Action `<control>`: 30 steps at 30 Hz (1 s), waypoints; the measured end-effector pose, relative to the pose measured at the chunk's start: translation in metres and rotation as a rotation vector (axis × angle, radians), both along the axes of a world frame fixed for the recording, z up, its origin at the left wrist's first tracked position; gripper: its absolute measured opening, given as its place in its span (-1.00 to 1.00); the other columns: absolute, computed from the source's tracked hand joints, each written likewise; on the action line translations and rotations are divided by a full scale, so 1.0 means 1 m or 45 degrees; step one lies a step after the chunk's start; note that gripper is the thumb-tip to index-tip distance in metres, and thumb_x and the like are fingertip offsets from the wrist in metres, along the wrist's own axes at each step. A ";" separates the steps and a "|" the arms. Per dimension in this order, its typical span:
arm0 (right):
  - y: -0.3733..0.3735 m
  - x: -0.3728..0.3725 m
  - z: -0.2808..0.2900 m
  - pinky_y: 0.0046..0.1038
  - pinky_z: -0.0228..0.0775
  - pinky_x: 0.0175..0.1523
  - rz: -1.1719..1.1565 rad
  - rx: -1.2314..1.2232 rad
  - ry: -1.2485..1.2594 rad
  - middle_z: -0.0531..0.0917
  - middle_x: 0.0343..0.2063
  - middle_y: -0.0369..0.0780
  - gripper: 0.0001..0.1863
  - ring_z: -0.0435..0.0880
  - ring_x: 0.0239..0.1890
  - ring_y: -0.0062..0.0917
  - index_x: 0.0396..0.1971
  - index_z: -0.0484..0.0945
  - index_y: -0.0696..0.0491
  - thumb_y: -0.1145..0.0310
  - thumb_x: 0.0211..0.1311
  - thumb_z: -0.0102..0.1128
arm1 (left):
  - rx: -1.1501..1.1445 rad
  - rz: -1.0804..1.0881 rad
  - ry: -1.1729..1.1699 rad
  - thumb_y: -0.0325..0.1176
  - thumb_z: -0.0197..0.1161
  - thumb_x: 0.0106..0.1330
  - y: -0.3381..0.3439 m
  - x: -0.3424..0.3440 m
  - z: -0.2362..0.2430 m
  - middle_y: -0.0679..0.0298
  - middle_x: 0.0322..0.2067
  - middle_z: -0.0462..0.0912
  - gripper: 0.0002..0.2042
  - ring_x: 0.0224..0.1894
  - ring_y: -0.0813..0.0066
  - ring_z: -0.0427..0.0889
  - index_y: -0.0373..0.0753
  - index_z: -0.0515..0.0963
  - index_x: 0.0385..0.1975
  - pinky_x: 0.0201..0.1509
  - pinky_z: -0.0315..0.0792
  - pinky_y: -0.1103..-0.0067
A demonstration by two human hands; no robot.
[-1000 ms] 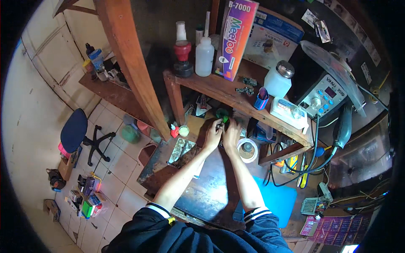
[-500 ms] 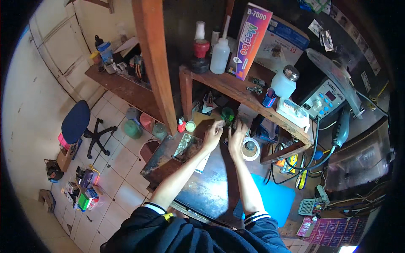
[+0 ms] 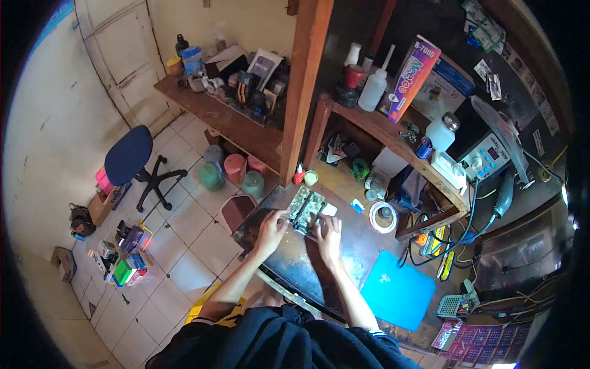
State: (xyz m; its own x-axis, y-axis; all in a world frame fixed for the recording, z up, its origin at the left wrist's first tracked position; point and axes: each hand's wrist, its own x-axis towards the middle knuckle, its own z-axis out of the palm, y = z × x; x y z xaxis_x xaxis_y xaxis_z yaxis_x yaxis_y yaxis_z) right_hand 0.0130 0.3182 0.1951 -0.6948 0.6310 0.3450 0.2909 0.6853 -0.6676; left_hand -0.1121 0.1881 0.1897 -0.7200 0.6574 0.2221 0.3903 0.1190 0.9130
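Observation:
A speckled, pale plate with black bars across it lies on the dark worktop between my hands; it looks like a small clamping fixture. My left hand is at its left edge, thumb and fingers closed together there. My right hand is at its lower right, fingertips bent in against the end of a black bar. What exactly the fingertips pinch is too small to make out. Just beyond the plate stand a small red bottle and a small pale-lidded jar. A white piece shows at the plate's right edge.
A blue mat lies right of my right forearm. A white round reel-like item stands by the shelf's leg. The wooden shelf holds bottles, a box and a soldering station. A wooden post rises behind the bench.
Both hands have come back from the green container under the shelf to the speckled plate, and the fingers are now at its edges. The head view has shifted, showing more of the left bench.

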 end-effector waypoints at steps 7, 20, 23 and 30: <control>-0.008 -0.032 -0.008 -0.25 0.25 -0.04 0.052 0.156 -0.024 0.49 -0.27 -0.12 -0.77 0.39 -0.14 -0.21 -0.24 0.50 0.09 0.44 0.05 0.13 | -0.169 0.081 0.488 -0.54 0.14 0.06 0.017 -0.015 -0.007 0.11 -0.43 0.48 -0.82 -0.26 0.10 0.44 -0.29 0.47 -0.30 -0.11 0.32 0.34; -0.004 -0.069 0.001 -0.26 0.20 0.02 0.069 0.546 -0.443 0.42 -0.22 -0.17 -0.74 0.34 -0.06 -0.28 -0.39 0.53 0.03 0.30 -0.15 0.28 | -0.325 0.010 0.437 -0.51 0.15 0.05 0.027 -0.037 -0.020 0.09 -0.37 0.51 -0.83 -0.25 0.12 0.49 -0.28 0.49 -0.33 -0.12 0.37 0.35; -0.001 -0.062 -0.004 -0.23 0.23 -0.05 0.111 0.406 -0.202 0.44 -0.27 -0.12 -0.78 0.36 -0.11 -0.23 -0.40 0.49 0.07 0.37 -0.09 0.27 | -0.235 -0.077 0.359 -0.51 0.16 0.04 0.020 -0.037 -0.018 0.09 -0.39 0.51 -0.83 -0.27 0.12 0.50 -0.28 0.49 -0.33 -0.12 0.37 0.35; 0.001 -0.004 -0.003 -0.24 0.22 -0.11 -0.363 0.093 -0.047 0.46 -0.40 -0.06 -0.83 0.37 -0.24 -0.18 -0.47 0.45 0.12 0.34 0.03 0.19 | -0.150 -0.219 0.482 -0.52 0.19 0.02 0.002 -0.029 -0.007 0.14 -0.28 0.42 -0.79 -0.16 0.13 0.37 -0.24 0.46 -0.30 -0.05 0.30 0.35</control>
State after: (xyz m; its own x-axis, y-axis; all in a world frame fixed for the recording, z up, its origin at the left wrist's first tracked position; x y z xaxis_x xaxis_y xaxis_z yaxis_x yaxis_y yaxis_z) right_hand 0.0088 0.3187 0.1925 -0.5058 0.7772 0.3743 0.5021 0.6181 -0.6048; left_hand -0.1407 0.1905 0.1823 -0.4800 0.7975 0.3656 0.7181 0.1178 0.6859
